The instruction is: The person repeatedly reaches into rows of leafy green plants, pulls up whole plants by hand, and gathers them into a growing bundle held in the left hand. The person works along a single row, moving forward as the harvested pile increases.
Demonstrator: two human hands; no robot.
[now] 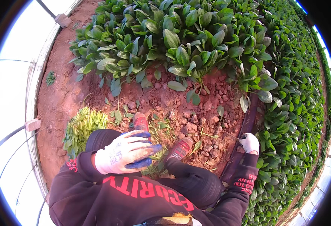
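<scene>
My left hand [126, 152], in a white knit glove with blue-coated fingers, hovers over my lap with its fingers apart. I see its back; the palm is hidden, and nothing shows in its grasp. My right hand [249, 143], gloved too, is curled beside the dark pipe or hose [246, 121] at the bed's right edge. A thin, brownish object [231, 136] sticks out from its fingers to the left; its kind is unclear. Ahead stand leafy green plants, apparently spinach [182, 53], rooted in reddish soil. A heap of cut greens [85, 127], pale stems upward, lies left of my knee.
Loose leaves and stems [162, 124] litter the cloddy soil [192, 127] around my shoes [181, 148]. Another dense plant bed [292, 113] runs along the right. On the left, a whitish sheet wall [10, 93] with curved poles [7, 139] and blocks [33, 124] borders the soil.
</scene>
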